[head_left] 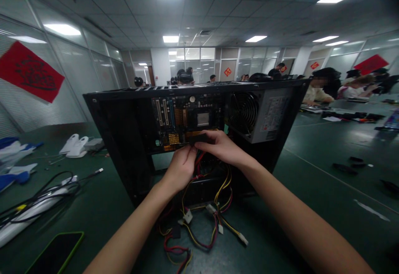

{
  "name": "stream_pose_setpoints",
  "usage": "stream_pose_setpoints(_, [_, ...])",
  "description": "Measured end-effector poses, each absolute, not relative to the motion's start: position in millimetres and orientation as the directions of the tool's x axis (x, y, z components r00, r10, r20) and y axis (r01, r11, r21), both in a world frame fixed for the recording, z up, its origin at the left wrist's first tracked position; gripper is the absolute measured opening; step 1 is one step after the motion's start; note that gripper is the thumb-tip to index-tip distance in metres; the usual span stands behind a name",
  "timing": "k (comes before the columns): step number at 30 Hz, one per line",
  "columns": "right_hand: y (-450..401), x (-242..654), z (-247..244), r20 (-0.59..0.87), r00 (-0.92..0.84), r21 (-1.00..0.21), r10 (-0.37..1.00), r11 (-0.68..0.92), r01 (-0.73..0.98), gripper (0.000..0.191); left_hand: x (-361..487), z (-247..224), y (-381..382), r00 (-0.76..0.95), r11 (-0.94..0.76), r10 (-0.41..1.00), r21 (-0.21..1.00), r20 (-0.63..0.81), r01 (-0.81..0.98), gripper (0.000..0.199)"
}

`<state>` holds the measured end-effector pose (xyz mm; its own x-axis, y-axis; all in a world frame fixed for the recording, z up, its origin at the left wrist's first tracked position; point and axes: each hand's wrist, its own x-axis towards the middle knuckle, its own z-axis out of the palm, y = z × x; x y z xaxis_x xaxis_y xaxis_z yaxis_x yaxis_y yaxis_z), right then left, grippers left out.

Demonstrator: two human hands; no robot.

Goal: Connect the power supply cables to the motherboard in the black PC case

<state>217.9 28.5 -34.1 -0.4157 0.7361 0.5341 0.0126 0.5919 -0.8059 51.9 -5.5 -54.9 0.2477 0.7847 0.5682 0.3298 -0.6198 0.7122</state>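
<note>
An open black computer case stands in front of me, with its motherboard and grey power supply showing inside. Near the board's lower edge, my right hand pinches a small dark flat piece whose kind I cannot make out. Just below and left of it, my left hand is closed, fingertips pressed together beside red cables; what it grips is hidden. Yellow, red and black power cables with white connectors hang out of the case onto the table.
On the green table, a green-edged phone, a white bar wrapped in black cables and white adapters lie to the left. Small black pieces lie to the right. Other people sit farther back.
</note>
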Motion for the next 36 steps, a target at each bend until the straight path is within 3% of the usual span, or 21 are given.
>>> stream_pose_setpoints(13, [33.7,212.3,-42.2,0.596,-0.289,-0.749,0.749,0.648,0.136,0.014,53.5,-55.4,-4.1,0.34,-0.652,0.757,0.61,0.558,0.45,0.031])
stream_pose_setpoints(21, [56.1,214.9,-56.8,0.53,-0.208,-0.823,0.822,0.557,0.108,0.025,51.9,-57.9,2.4,0.322,-0.585,0.803,0.559,0.501,0.588,0.032])
stream_pose_setpoints(32, [55.1,215.0,-59.3,0.561,-0.123,-0.805,0.818,0.574,0.148,0.027,51.7,-59.9,3.0,0.326,-0.604,0.795,0.614,0.512,0.508,0.034])
stream_pose_setpoints(36, [53.9,214.8,-57.7,0.518,-0.192,-0.836,0.834,0.541,0.093,0.025,52.3,-60.5,3.6,0.351,-0.628,0.778,0.612,0.522,0.481,0.033])
